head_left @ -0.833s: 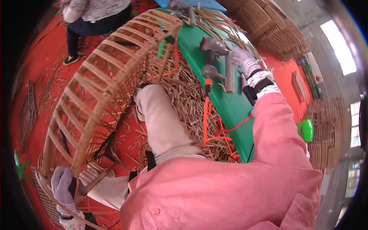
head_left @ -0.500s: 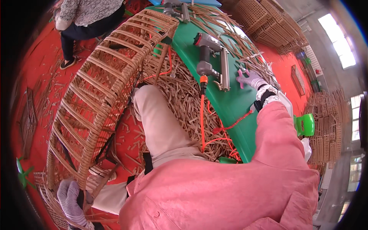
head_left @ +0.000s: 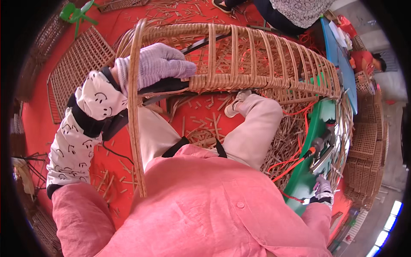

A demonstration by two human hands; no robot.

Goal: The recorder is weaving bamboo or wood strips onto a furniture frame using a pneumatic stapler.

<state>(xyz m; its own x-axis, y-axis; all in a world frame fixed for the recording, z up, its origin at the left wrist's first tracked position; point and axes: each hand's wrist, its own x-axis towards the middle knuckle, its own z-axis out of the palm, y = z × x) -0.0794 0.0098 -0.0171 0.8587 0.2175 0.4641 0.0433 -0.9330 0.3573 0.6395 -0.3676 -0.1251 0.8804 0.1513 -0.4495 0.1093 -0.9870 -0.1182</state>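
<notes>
My left hand, in a striped lilac glove, is closed on the near end of a long woven rattan frame. The frame stretches across to the right, over my knees. A loose rattan strip passes in front of my left wrist and hangs down by my lap. At the right, over the edge of the green table, is my gloved right hand. It looks closed on small pink-handled snips, with their details blurred here. Beside that hand lies a grey nail gun on an orange hose.
Cut rattan pieces lie heaped beside the table, others across the red floor. A woven panel and a green stool are at the left. Another person is beyond the frame. Woven pieces are stacked far right.
The view has turned toward my left side, so the frame now lies crosswise. My left arm has come up into view with the hand on the frame's end; the loose strip now shows upright.
</notes>
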